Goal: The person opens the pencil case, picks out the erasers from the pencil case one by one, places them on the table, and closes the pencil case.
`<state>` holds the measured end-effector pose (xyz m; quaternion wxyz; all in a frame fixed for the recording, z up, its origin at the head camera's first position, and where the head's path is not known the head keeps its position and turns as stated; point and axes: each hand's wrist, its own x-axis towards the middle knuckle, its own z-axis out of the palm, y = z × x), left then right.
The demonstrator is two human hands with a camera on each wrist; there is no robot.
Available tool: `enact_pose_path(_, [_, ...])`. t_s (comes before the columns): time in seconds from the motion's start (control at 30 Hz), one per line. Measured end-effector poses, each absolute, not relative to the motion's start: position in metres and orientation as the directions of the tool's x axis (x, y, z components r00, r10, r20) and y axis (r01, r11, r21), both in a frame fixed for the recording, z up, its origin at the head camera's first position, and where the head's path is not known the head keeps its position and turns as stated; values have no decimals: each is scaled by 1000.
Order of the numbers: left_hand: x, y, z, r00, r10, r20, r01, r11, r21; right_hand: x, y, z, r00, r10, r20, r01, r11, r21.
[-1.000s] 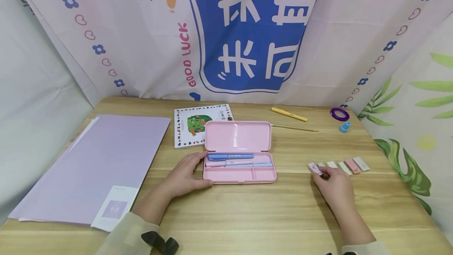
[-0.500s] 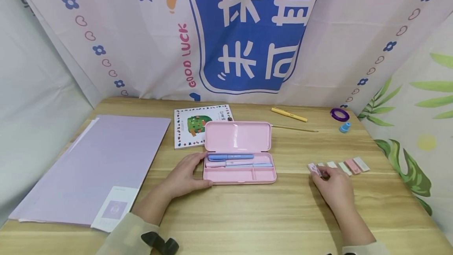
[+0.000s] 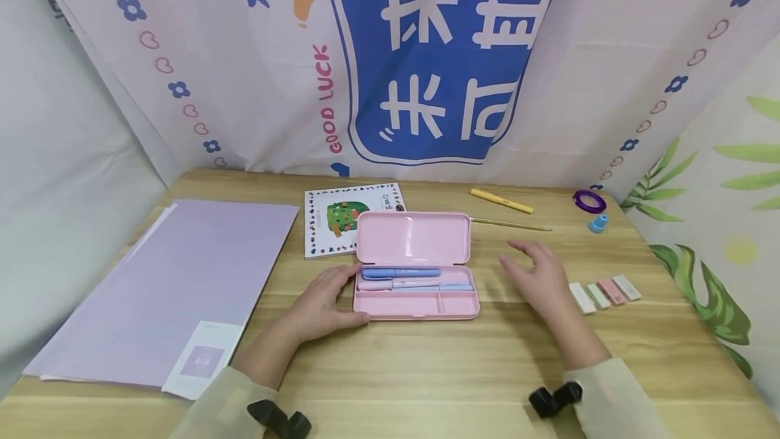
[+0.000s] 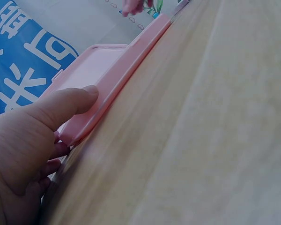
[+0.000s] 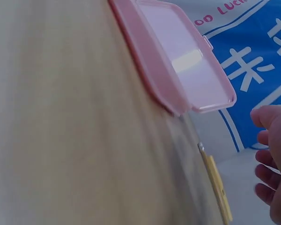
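An open pink pencil case [image 3: 397,303] lies mid-table, its lid raised at the back. Inside are a blue pen [image 3: 402,274], a pink pen [image 3: 374,285] and a light blue pen [image 3: 457,287]. My left hand [image 3: 317,307] holds the case's left end, with the thumb [image 4: 86,96] against its front wall and the index finger at the back corner. To the right of the case, my right hand [image 3: 539,280] is raised over the table, thumb and fingers spread, holding nothing. Beyond it lies a row of small eraser-like blocks [image 3: 611,291], its left end hidden by this hand.
A large lilac folder [image 3: 183,276] takes up the table's left side. Behind the case lie a picture booklet [image 3: 323,222], a thin gold stick [image 3: 512,224] and a yellow pen [image 3: 501,200]. A purple ring [image 3: 589,201] and a small blue piece [image 3: 599,223] sit back right.
My right hand has let go of the leftmost pink-and-white block and moved up and left toward the case, its fingers spreading. My left hand stays at the case. The head view has shifted slightly.
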<state>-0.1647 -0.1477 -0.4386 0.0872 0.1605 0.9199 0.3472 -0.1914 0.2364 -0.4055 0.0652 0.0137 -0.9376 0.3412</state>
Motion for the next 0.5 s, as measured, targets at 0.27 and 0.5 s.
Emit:
enact_pose_path(0.27, [-163, -147, -438, -934, 353, -51, 229, 704, 672, -250, 204, -391, -990, -141, -23, -78, 670, -738])
enact_pose_path(0.5, [-162, -148, -437, -936, 346, -59, 215, 700, 681, -268, 187, -389, -992, -129, -10, -82, 685, -724])
